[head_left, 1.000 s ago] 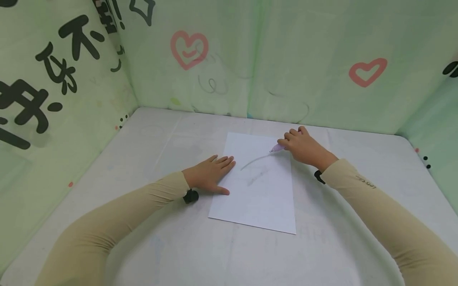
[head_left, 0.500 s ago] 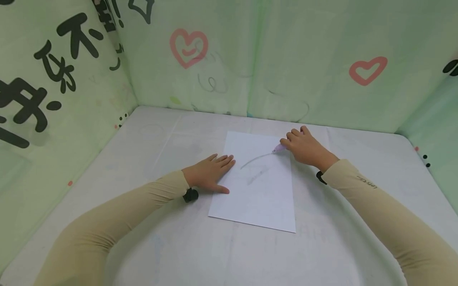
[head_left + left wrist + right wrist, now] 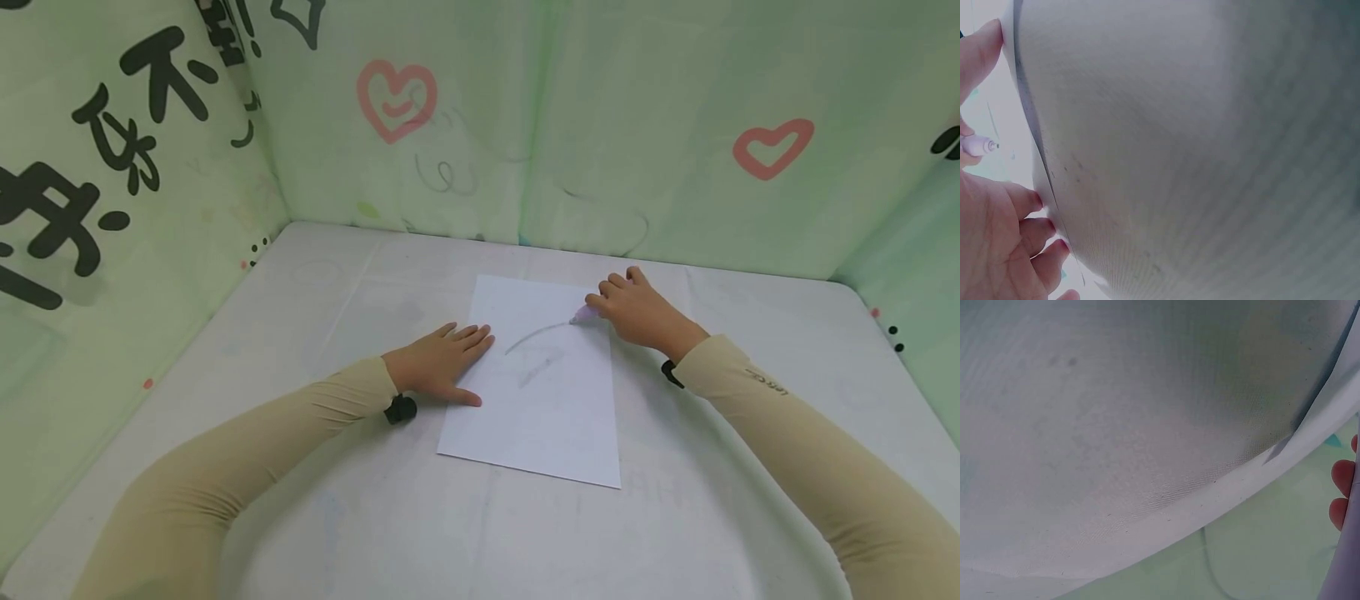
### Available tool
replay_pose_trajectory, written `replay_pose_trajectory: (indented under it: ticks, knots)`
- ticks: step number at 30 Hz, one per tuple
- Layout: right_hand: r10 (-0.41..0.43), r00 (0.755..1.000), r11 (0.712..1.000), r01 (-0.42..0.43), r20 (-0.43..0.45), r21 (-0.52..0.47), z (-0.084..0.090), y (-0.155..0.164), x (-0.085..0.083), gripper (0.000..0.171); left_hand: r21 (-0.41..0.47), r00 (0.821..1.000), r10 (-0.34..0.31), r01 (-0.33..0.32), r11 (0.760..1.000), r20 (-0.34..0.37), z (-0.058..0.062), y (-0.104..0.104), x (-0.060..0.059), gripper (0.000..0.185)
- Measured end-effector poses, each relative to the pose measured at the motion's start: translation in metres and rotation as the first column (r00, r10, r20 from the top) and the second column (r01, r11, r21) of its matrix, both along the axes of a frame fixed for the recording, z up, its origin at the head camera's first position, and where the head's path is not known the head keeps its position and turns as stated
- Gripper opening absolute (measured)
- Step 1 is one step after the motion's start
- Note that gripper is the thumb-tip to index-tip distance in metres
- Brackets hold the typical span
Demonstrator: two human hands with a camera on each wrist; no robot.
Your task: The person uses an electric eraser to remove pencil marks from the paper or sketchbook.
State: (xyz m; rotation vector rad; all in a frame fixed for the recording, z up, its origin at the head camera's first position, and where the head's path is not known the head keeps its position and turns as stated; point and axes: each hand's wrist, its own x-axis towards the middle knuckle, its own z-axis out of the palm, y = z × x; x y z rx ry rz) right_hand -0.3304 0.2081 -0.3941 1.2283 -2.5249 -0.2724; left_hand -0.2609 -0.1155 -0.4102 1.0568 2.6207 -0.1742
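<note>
A white sheet of paper (image 3: pixel 542 408) lies on the grey table (image 3: pixel 375 517). My left hand (image 3: pixel 446 362) rests flat on the sheet's left edge, fingers straight; its fingers (image 3: pixel 1025 206) show at the paper's border in the left wrist view. My right hand (image 3: pixel 626 308) grips a pale purple pen (image 3: pixel 581 315) at the sheet's upper right, tip down on the paper. A grey curved line (image 3: pixel 534 333) runs from the tip toward the left hand, with a fainter smudge (image 3: pixel 538 371) below it. The pen tip (image 3: pixel 982 145) also shows in the left wrist view.
Green cloth walls (image 3: pixel 600 125) printed with pink hearts (image 3: pixel 396 98) and black characters close in the table at the back and on both sides. The right wrist view shows table cloth, green wall (image 3: pixel 1241 556) and two fingertips (image 3: pixel 1342 487).
The right hand has nudged the pen a little down and left at the arc's right end. The left hand and the paper have stayed put.
</note>
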Motion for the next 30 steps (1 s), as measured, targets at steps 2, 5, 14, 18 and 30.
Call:
replay_pose_trajectory:
  ticks: [2, 5, 14, 18, 30]
  knots:
    - [-0.014, 0.999, 1.000, 0.014, 0.030, 0.008, 0.0000, 0.0011, 0.0005, 0.016, 0.001, 1.000, 0.001, -0.001, 1.000, 0.000, -0.0005, 0.0003, -0.0003, 0.097]
    - [-0.042, 0.997, 0.999, 0.040, 0.065, 0.026, 0.0018, 0.0030, 0.0014, 0.016, 0.001, 1.000, -0.001, 0.001, 1.000, -0.003, -0.0010, 0.0005, -0.0006, 0.097]
    - [-0.070, 0.993, 0.997, 0.066, 0.096, 0.041, 0.0059, 0.0066, 0.0017, 0.019, 0.007, 1.000, -0.006, 0.006, 1.000, -0.009, 0.0001, -0.0003, 0.0009, 0.096]
    - [-0.037, 0.997, 0.999, 0.037, 0.064, -0.004, 0.0039, 0.0059, 0.0012, 0.018, 0.001, 1.000, -0.009, 0.009, 1.000, -0.013, 0.0002, -0.0002, 0.0014, 0.096]
    - [0.007, 1.000, 0.999, -0.007, -0.002, -0.045, -0.0008, 0.0008, -0.0027, 0.019, -0.020, 1.000, 0.013, -0.013, 1.000, 0.003, 0.0032, 0.0022, 0.0030, 0.097]
